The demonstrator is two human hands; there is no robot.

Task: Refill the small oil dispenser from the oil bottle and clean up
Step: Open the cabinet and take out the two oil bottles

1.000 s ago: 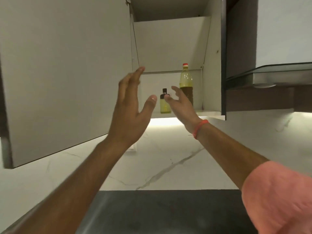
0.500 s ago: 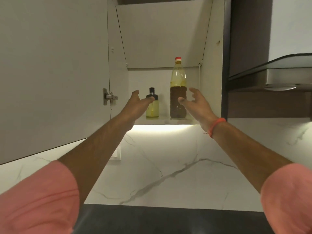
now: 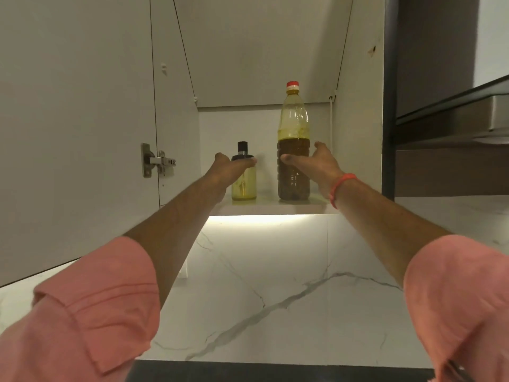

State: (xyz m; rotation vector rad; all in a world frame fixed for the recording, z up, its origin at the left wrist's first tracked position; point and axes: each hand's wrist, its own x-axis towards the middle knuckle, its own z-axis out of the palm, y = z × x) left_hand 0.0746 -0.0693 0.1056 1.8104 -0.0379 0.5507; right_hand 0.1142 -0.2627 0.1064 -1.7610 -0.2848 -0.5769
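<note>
Fetch step, mid-frame shelf: left hand [image 3: 230, 168] closing around small black-capped glass oil dispenser [image 3: 244, 177], right hand [image 3: 316, 164] open beside tall red-capped plastic oil bottle [image 3: 293, 144]; next, probably grip and lift both.

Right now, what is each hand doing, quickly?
Left hand: fingers wrapped round the small oil dispenser, gripping it.
Right hand: open, thumb and fingers spread either side of the oil bottle, not closed on it yet.
</note>
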